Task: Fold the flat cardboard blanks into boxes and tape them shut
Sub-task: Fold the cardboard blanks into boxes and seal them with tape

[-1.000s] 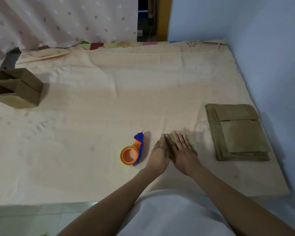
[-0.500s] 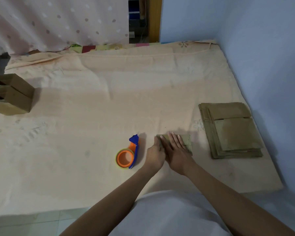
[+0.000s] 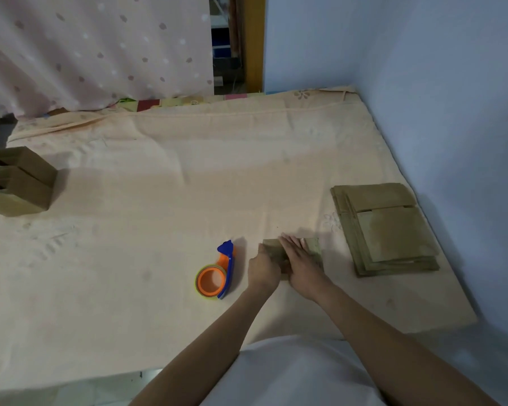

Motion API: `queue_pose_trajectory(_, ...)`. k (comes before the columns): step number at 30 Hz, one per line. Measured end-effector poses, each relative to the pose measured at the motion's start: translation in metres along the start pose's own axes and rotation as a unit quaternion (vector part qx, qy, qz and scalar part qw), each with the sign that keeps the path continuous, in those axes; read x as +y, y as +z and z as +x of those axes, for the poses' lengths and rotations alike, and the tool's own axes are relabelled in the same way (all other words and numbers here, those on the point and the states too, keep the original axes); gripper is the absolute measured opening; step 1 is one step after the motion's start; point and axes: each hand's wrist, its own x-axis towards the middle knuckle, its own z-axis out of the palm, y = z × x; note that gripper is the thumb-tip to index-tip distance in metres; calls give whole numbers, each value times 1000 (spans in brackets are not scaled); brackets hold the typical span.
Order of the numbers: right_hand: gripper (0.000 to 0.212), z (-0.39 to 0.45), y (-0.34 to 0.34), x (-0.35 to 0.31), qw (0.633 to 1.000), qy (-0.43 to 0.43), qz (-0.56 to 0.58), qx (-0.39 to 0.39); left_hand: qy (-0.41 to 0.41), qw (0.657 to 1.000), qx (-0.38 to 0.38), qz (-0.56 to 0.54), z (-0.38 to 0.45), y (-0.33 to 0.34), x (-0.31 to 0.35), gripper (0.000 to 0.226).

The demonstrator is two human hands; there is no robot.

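A small cardboard box lay on the bed, between the tape dispenser on its left and a stack of flat blanks well to its right. Folded boxes sat at the far left edge. The right hand pressed flat on top, fingers straight; the left hand curled its grip against the box's left side.
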Motion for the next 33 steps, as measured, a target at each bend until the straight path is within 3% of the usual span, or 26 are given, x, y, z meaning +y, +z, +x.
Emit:
queue_pose_trajectory(3, 69, -1, -2, -1, 999, -27, -11, 25, -31, 999, -10, -3, 7, 1, -14, 33)
queue_pose_trajectory(5, 65, -3, -6, 4, 998, -5, -23, 62, -45, 996, -25, -68, 11, 2, -26, 30)
queue_pose_trajectory(7, 63, -7, -13, 8, 987, 62, -12, 147, -49, 988, -47, -136, 15, -2, -33, 27)
queue_pose_trajectory(9, 61, -13, -25, 17, 956, 198, 88, 198, -58, 981, -60, -178, 17, -11, -31, 23)
queue_pose_trajectory(11, 59, -13, -33, 27, 915, 328, 187, 142, -75, 977, -64, -187, 20, -15, -25, 28)
queue_pose_trajectory(12, 59, -12, -35, 29, 906, 349, 215, 108, -80, 981, -58, -166, 21, -15, -21, 36)
queue_pose_trajectory(15, 59, -5, -36, 26, 911, 346, 212, 71, -69, 995, -26, -72, 26, -9, -12, 54)
queue_pose_trajectory(19, 52, 11, -38, 22, 919, 355, 154, 75, -90, 995, 14, -41, 35, -3, -9, 55)
queue_pose_trajectory(28, 54, 12, -45, 67, 918, 335, 214, 18, -136, 980, -3, -148, 42, -11, -13, 36)
queue_pose_trajectory(33, 49, 24, -41, 99, 909, 333, 244, -54, -169, 958, -3, -230, 37, -9, -16, 39)
